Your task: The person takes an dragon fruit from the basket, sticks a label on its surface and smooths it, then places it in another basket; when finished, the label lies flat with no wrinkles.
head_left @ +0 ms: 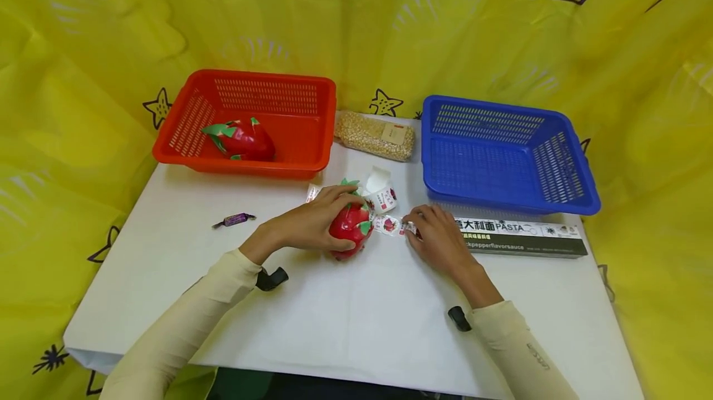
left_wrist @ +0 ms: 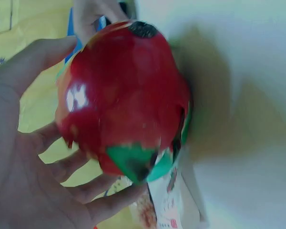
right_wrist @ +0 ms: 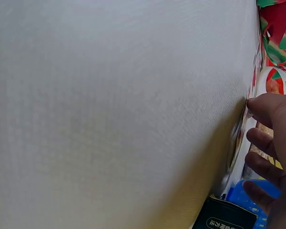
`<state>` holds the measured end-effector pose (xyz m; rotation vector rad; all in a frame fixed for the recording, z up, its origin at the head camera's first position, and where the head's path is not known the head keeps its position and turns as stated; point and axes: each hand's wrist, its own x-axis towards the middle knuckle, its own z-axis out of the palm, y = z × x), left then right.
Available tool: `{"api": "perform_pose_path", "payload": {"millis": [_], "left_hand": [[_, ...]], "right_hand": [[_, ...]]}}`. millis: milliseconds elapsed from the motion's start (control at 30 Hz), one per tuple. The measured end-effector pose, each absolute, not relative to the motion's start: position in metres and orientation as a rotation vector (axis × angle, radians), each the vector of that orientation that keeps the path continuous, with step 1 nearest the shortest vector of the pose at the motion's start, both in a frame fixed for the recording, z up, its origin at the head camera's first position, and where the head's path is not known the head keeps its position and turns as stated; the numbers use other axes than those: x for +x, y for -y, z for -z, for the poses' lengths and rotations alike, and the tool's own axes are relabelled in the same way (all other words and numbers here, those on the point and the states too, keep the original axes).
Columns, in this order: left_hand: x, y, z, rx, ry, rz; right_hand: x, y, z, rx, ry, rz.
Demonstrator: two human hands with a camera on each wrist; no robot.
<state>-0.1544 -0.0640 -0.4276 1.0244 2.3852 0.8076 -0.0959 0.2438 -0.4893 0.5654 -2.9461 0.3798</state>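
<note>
My left hand [head_left: 323, 223] grips a red dragon fruit [head_left: 356, 225] with green-tipped scales near the table's middle. Its smooth red side [left_wrist: 128, 90] fills the left wrist view, thumb above and fingers below. A roll of white labels [head_left: 381, 197] printed with dragon fruits stands just behind the fruit, its strip [head_left: 388, 225] running right along the table. My right hand [head_left: 437, 239] has its thumb and fingertips at the strip's right end, appearing to pinch it. In the right wrist view the thumb [right_wrist: 264, 105] meets the strip's edge; the exact hold is partly hidden.
A red basket [head_left: 253, 168] at back left holds another dragon fruit [head_left: 247, 140]. At back right stands a blue basket [head_left: 501, 199], with a pasta box [head_left: 523, 238] in front. A bag of grains [head_left: 367, 134] lies between the baskets. One purple-wrapped candy [head_left: 235, 220] lies left.
</note>
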Motion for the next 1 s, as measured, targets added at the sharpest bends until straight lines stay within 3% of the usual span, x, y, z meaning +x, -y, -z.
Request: {"api": "perform_pose_path", "payload": {"millis": [1000], "left_hand": [[-0.155,0.073,0.439,0.891,-2.235,-1.058]], "right_hand": [[-0.092,-0.246,0.473,0.692,2.907,-0.511]]}}
